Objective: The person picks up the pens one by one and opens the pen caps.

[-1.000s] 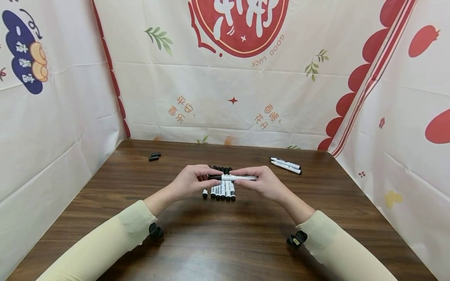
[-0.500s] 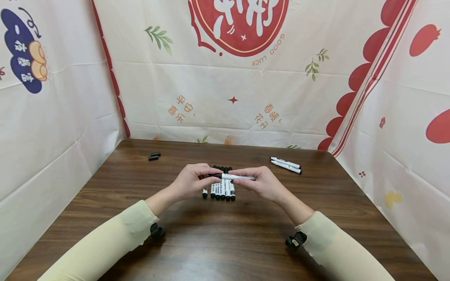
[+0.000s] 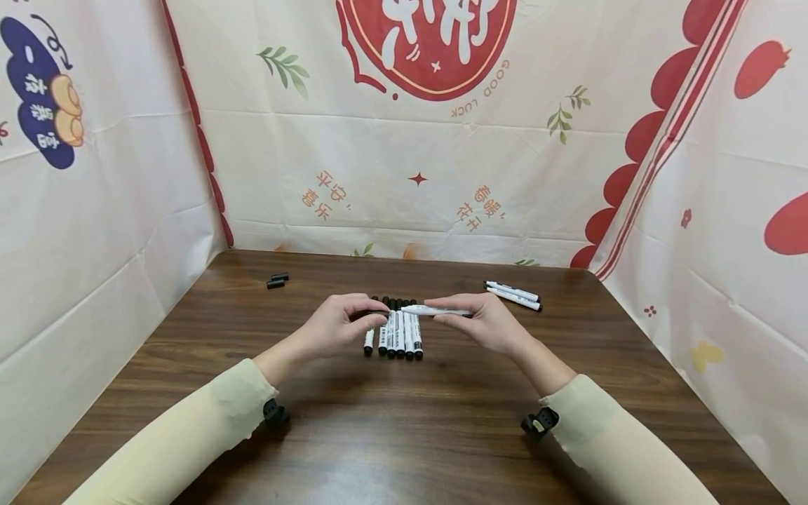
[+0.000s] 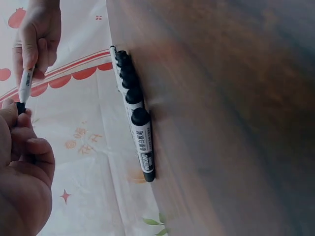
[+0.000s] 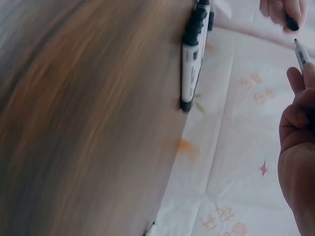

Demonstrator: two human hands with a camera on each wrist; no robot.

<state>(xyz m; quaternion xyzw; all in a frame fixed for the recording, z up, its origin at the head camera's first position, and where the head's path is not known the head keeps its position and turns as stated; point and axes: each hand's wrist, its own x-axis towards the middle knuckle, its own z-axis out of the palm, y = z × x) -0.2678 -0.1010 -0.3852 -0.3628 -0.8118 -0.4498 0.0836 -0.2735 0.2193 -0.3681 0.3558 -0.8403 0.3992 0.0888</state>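
Observation:
In the head view my left hand [image 3: 331,324] pinches a black marker cap [image 5: 292,22] between thumb and fingertips. Facing it, my right hand [image 3: 489,321] grips a white marker [image 3: 438,311] by its barrel, its dark bare tip pointing left. A small gap separates cap and tip in the right wrist view. Both hands are raised over a row of several capped white markers [image 3: 400,338] lying side by side on the table. The leftmost marker [image 3: 369,342] lies slightly apart from the others. My left fingers cover most of the cap in the head view.
Two loose black caps [image 3: 275,284] lie at the back left of the brown wooden table [image 3: 391,435]. At the back right rest two white markers [image 3: 514,297] without caps on their tips. Printed cloth [image 3: 404,154] hangs behind the table and along both sides.
The cap has come off the marker: earlier both hands held them joined. My right hand has moved right with the marker, and my left hand slightly left with the cap.

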